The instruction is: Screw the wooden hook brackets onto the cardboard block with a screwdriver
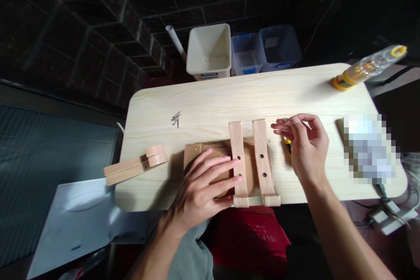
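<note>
My left hand [206, 181] lies spread on a brown cardboard piece [193, 151], its fingertips touching the nearer of two hook-ended wooden pieces [236, 138]. The second wooden piece [260, 138] lies beside it to the right; each has two dark screw holes. Above the table, my right hand [306, 148] pinches a thin metallic screw [286, 119] between thumb and fingers, mostly hidden. Below that hand, a yellow-and-black tool handle [288, 143] shows only in part. Several loose screws [176, 118] form a small pile at the upper left of the table.
More hook-ended wooden pieces [131, 169] overhang the table's [210, 96] left edge. A clear, yellow-capped bottle-like container [367, 70] stands at the back right, near a blurred-out object [369, 148]. Behind the table are a white bin [210, 48] and two clear bins [247, 52].
</note>
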